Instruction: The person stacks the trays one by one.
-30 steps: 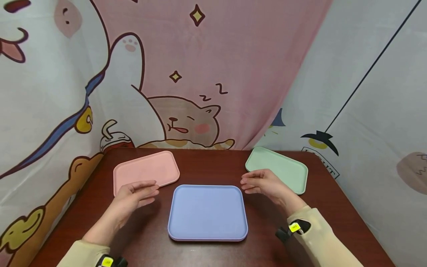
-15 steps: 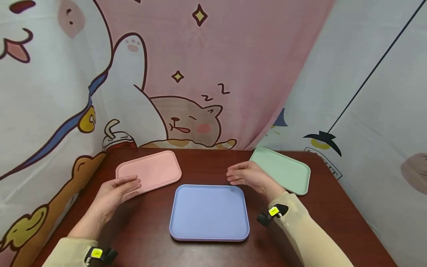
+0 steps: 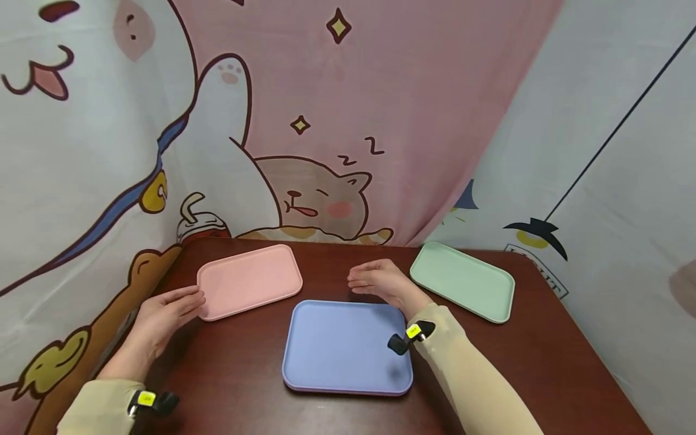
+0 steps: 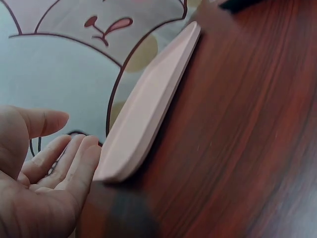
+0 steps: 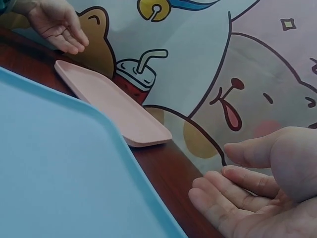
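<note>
A pink tray lies at the back left of the table, angled. My left hand is at its left end, fingers extended and holding nothing; the left wrist view shows the fingertips close to the corner of the pink tray. In the middle front lies a larger blue tray, with a purplish edge showing under its rim. My right hand, also holding nothing, hovers over the blue tray's far edge with loosely extended fingers. The right forearm covers part of that tray's right side. A green tray lies at the back right.
The dark brown wooden table bears the trays. Behind and beside it hang cartoon-printed curtains, close to the table's back edge. A dark band with a small camera is on each wrist.
My left hand has moved left, from over the pink tray to its left end. My right hand has moved left, from beside the green tray to behind the blue one. The trays stay put.
</note>
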A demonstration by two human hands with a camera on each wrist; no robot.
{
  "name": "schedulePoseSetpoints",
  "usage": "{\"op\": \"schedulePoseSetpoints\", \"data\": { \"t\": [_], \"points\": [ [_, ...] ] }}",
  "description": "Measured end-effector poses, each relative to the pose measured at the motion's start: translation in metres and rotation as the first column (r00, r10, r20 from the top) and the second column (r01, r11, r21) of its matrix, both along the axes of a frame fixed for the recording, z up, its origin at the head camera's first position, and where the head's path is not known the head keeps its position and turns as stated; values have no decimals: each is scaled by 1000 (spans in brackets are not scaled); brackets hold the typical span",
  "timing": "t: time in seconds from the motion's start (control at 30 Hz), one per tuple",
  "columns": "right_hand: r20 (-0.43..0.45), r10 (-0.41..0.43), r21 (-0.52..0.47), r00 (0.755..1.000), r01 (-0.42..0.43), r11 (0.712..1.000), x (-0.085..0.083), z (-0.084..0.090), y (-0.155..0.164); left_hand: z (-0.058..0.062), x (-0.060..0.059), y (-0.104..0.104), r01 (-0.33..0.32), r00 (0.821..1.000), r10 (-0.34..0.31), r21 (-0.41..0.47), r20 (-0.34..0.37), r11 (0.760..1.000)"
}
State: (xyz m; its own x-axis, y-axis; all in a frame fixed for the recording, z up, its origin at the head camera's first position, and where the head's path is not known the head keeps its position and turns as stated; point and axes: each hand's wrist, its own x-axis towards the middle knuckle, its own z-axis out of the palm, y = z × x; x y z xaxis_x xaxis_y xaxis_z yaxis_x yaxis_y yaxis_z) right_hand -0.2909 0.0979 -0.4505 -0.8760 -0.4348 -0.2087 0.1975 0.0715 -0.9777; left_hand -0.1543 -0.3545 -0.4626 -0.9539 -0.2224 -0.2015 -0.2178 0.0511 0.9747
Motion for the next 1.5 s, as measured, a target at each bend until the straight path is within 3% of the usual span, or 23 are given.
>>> {"op": "schedulePoseSetpoints", "data": {
  "t": [0.5,0.73,1.0,1.5],
  "points": [
    [38,13,21,999,-14,1000,-23,-7,-54,-18,-7,-28,-51,999,50,5,14,999],
    [59,-15,61,998,12,998,-25,-17,-78,-24,-13,-32,-25,998,26,-10,48,1000],
    [82,-18,44,996,15,999,-29,-23,-101,-22,-14,-32,7,999,-8,12,53,1000],
    [144,-29,19,989,26,999,-30,-32,-122,-24,-24,-35,83,994,-82,-15,69,996]
  ]
}}
